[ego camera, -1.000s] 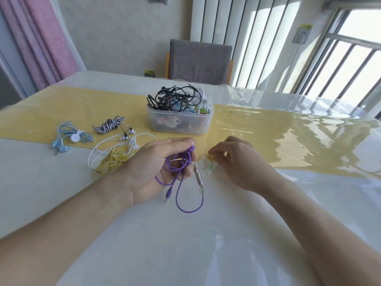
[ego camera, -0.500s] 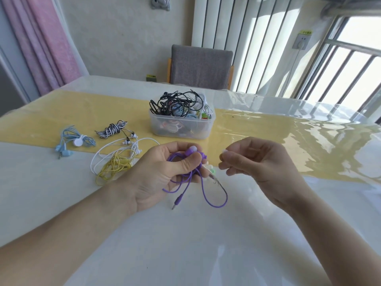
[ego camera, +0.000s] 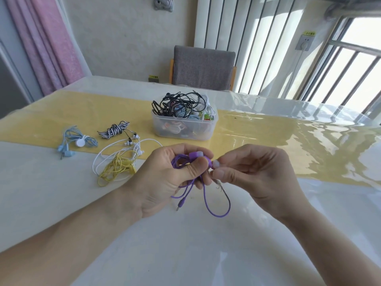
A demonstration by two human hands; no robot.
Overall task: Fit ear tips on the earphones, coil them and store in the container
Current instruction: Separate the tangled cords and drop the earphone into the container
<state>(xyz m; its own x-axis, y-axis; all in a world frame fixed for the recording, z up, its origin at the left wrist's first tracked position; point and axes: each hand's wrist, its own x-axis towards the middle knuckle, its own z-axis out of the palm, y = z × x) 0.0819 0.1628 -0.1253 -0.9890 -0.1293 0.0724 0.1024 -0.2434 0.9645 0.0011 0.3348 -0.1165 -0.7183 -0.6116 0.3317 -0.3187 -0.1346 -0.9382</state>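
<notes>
My left hand point(ego camera: 165, 178) grips a pair of purple earphones point(ego camera: 193, 162) above the table, thumb pressed across the bunched cable. The cable's loop and its jack hang below my fingers. My right hand point(ego camera: 253, 174) pinches a small pale ear tip point(ego camera: 216, 163) between thumb and forefinger, right against a purple earbud held at my left fingertips. A clear plastic container point(ego camera: 183, 129), piled with tangled black, white and blue earphones, stands on the yellow runner behind my hands.
Left of my hands lie loose earphones: a yellow pair point(ego camera: 115, 170), a white pair point(ego camera: 123, 149), a black-and-white striped bundle point(ego camera: 114, 130) and a light blue pair point(ego camera: 76, 141). A grey chair point(ego camera: 203, 68) stands at the table's far side. A glossy sheet covers the table point(ego camera: 206, 244).
Both hands rose off the table. My right hand picked up an ear tip from beside the earphones and brought it against the purple earbud in my left hand.
</notes>
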